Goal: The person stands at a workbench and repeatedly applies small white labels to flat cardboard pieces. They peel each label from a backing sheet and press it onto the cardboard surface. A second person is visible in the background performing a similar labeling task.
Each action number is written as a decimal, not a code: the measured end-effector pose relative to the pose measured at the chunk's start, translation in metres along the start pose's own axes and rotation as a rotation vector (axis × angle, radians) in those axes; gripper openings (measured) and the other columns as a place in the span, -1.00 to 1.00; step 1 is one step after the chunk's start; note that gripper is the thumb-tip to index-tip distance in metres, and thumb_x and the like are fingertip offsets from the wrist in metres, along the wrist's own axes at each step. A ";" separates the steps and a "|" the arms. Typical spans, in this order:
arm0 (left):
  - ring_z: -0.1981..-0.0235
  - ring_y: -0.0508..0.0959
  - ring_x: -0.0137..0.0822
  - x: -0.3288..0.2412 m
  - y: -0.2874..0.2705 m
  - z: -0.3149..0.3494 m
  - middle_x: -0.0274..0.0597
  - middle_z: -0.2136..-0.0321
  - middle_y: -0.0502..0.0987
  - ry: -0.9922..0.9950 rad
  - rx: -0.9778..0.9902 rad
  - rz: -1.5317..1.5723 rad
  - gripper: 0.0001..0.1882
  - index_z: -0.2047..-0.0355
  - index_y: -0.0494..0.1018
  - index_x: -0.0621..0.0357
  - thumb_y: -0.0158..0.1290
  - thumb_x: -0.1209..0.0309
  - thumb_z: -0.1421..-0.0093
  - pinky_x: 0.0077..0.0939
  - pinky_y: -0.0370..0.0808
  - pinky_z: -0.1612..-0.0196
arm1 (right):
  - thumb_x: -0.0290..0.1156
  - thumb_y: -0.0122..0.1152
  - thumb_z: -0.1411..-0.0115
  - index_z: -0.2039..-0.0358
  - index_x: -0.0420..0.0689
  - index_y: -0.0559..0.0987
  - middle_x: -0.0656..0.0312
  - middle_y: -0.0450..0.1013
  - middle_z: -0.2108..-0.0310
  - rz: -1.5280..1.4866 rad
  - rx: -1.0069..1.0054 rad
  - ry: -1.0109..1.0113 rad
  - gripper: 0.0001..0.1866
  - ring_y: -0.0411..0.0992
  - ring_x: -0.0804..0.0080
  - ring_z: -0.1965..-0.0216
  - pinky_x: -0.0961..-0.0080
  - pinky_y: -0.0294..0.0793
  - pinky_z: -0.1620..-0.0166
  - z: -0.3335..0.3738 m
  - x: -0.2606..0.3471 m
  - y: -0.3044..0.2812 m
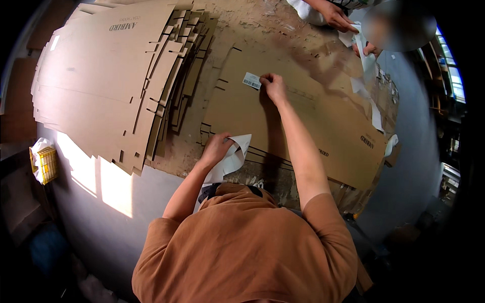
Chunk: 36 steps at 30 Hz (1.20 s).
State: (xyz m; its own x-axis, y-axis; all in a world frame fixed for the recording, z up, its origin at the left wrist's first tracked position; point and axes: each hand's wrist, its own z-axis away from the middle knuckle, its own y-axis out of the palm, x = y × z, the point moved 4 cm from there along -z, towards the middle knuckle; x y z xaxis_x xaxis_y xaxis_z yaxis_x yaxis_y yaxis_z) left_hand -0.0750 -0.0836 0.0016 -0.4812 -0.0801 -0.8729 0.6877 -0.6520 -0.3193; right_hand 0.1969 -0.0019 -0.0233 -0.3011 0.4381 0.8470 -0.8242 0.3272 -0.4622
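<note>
A flat brown cardboard box blank (313, 126) with slotted edges lies before me on the worktable. On its upper left part sits a white barcode label (251, 81). My right hand (274, 87) reaches out over the blank, its fingertips pinched at the label's right edge. Nearer to me, my left hand (217, 150) is closed on a curled white strip of label backing paper (236, 157), which hangs down toward the table's near edge. Whether labels remain on that strip I cannot tell.
A tall stack of cardboard blanks (101, 76) fills the table's left side. Across the table, a co-worker's hands (336, 17) hold another white strip (366, 55), trailing down at the right edge. A yellow basket (45, 164) with white plastic stands at far left.
</note>
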 end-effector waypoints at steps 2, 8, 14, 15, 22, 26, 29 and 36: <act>0.40 0.59 -0.13 0.005 0.001 -0.005 0.05 0.47 0.56 -0.001 -0.012 -0.049 -0.78 0.34 0.50 0.32 0.05 0.40 -0.09 -0.38 0.44 0.32 | -0.40 0.21 -0.07 0.37 -0.23 0.60 0.12 0.55 0.48 0.049 -0.012 0.022 -0.83 0.49 0.37 0.43 0.45 0.42 0.30 -0.004 -0.006 0.001; 0.37 0.60 -0.11 0.003 -0.002 -0.011 0.05 0.43 0.57 -0.048 0.021 0.003 -0.77 0.31 0.52 0.29 0.07 0.37 -0.09 -0.39 0.45 0.32 | -0.37 0.21 -0.06 0.37 -0.19 0.61 0.03 0.54 0.44 0.171 -0.049 -0.049 -0.82 0.52 0.17 0.35 0.33 0.45 0.25 -0.002 0.006 0.003; 0.36 0.60 -0.07 0.004 -0.002 -0.010 0.07 0.43 0.57 -0.065 0.028 -0.058 -0.75 0.31 0.52 0.28 0.08 0.35 -0.09 -0.37 0.45 0.32 | -0.36 0.22 -0.04 0.44 -0.17 0.58 0.00 0.52 0.42 0.415 -0.144 -0.120 -0.85 0.50 0.03 0.30 0.19 0.46 0.27 0.007 0.021 0.007; 0.36 0.60 -0.06 0.005 -0.001 -0.009 0.07 0.43 0.56 -0.055 0.023 -0.062 -0.75 0.31 0.52 0.28 0.08 0.34 -0.09 -0.36 0.45 0.32 | -0.34 0.23 -0.04 0.41 -0.18 0.55 0.00 0.52 0.42 0.467 -0.144 -0.157 -0.83 0.50 0.02 0.31 0.16 0.46 0.27 0.009 0.024 0.008; 0.39 0.58 -0.03 0.011 0.002 -0.003 0.11 0.46 0.55 0.005 0.001 -0.124 -0.77 0.33 0.51 0.30 0.08 0.36 -0.08 -0.33 0.44 0.34 | -0.26 0.26 -0.06 0.21 -0.17 0.35 -0.09 0.50 0.40 0.683 -0.177 -0.129 -0.61 0.49 -0.10 0.30 0.00 0.44 0.29 0.024 0.044 -0.002; 0.44 0.57 -0.08 0.004 0.005 0.000 0.10 0.50 0.53 0.067 0.015 -0.080 -0.79 0.34 0.49 0.32 0.06 0.41 -0.07 -0.33 0.43 0.36 | -0.27 0.25 -0.08 0.35 -0.22 0.42 -0.05 0.49 0.43 0.605 -0.273 -0.105 -0.71 0.47 -0.09 0.35 0.07 0.43 0.33 0.052 0.004 -0.034; 0.47 0.55 -0.14 -0.019 0.007 0.010 0.10 0.51 0.52 0.111 0.009 -0.128 -0.80 0.36 0.49 0.33 0.04 0.43 -0.06 -0.35 0.43 0.36 | -0.30 0.20 -0.11 0.46 -0.21 0.47 0.01 0.48 0.45 0.449 -0.377 -0.023 -0.77 0.46 -0.06 0.37 0.11 0.42 0.33 0.108 -0.044 -0.081; 0.40 0.53 -0.10 -0.038 0.074 0.033 0.02 0.42 0.52 0.229 0.065 -0.280 -0.86 0.39 0.49 0.34 0.03 0.55 -0.01 -0.37 0.44 0.32 | -0.33 0.14 -0.14 0.37 -0.15 0.49 0.03 0.44 0.31 0.541 -0.826 0.189 -0.85 0.42 0.01 0.21 0.14 0.42 0.18 0.275 -0.193 -0.274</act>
State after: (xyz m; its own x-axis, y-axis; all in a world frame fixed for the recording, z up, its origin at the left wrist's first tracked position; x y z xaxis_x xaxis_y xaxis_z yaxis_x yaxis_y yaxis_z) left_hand -0.0237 -0.1531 0.0234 -0.5065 0.2745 -0.8174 0.5073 -0.6717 -0.5399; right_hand 0.3487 -0.4061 0.0120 -0.3964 0.8018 0.4472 0.0135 0.4921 -0.8704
